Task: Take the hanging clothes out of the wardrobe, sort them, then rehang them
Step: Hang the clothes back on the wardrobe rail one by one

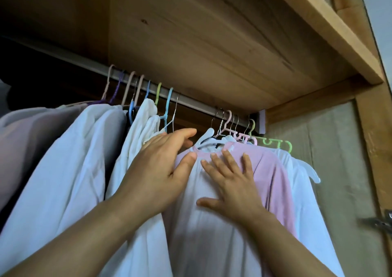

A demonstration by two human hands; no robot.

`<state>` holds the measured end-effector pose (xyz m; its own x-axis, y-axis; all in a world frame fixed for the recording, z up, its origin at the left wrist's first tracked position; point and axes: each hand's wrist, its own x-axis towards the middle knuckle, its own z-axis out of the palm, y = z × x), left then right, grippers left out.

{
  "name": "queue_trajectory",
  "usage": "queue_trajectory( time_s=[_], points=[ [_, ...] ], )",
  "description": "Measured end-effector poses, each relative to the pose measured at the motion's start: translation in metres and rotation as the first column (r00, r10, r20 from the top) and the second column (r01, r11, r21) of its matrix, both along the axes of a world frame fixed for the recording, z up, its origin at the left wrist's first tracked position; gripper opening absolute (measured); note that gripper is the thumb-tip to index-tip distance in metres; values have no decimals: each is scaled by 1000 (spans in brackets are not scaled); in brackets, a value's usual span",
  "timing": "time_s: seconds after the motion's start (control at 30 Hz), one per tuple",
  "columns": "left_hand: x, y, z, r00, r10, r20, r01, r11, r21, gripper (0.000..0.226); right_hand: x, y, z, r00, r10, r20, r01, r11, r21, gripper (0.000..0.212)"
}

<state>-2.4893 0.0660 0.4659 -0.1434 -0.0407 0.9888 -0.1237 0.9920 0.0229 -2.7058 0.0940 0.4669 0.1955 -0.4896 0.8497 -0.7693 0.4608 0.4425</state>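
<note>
Several pale garments hang on coloured hangers from a metal rail [191,101] inside a wooden wardrobe. A pink top [269,177] hangs in the right-hand group, with a white garment [203,230] in front of it. My right hand [231,181] rests flat on these two with its fingers spread. My left hand [161,170] reaches between the left and right groups, fingers straight, its thumb against the white garment's shoulder. A white shirt [70,170] and more pale clothes hang to the left.
A wooden shelf [212,43] sits close above the rail. The wardrobe's right wall [339,149] stands just past a green hanger [273,142]. A short stretch of bare rail separates the two groups of hangers. A metal hinge [381,221] shows at far right.
</note>
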Motion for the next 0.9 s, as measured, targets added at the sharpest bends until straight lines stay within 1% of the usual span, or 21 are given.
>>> queue_trajectory(
  time_s=[0.07,0.13,0.2,0.23,0.27,0.4,0.47,0.5,0.6,0.67,0.73,0.8,0.9],
  points=[
    [1,0,-1,1000,6,12,-6,1000,-5,50,-16,-6,-6,993,-107,58,101,991,92,96],
    [0,0,-1,1000,10,19,-10,1000,-15,51,-38,-7,-8,965,-239,106,224,965,137,97],
    [0,0,-2,1000,16,21,-15,999,-34,57,-53,-5,-6,940,-304,151,282,947,152,95],
    [0,-1,-2,1000,18,22,-17,999,-41,58,-60,-4,-4,925,-352,144,333,933,138,95],
    [0,-2,-3,1000,20,24,-19,999,-47,57,-68,-4,-3,912,-388,131,371,919,135,94],
    [0,-7,-5,998,53,20,-51,997,-62,52,-88,-15,2,863,-477,168,458,878,139,91],
    [0,-9,-6,998,64,12,-63,997,-54,50,-90,-19,4,855,-479,198,458,877,146,90],
    [0,-10,-7,998,68,11,-68,996,-51,50,-93,-22,3,867,-459,193,440,888,134,91],
    [1,-11,-10,996,86,34,-84,995,-54,50,-97,-26,-7,935,-316,161,315,949,31,102],
    [2,-11,-11,993,104,54,-100,992,-76,48,-97,-29,-15,969,-237,75,238,971,-7,106],
    [2,-10,-11,991,114,64,-108,990,-87,46,-88,-33,-15,974,-228,8,228,974,9,108],
    [2,-9,-11,993,106,59,-100,990,-94,45,-73,-42,-6,971,-233,-59,233,972,3,106],
    [3,-9,-10,996,86,38,-82,991,-110,44,-46,-57,18,957,-277,-86,279,960,17,100]
  ],
)
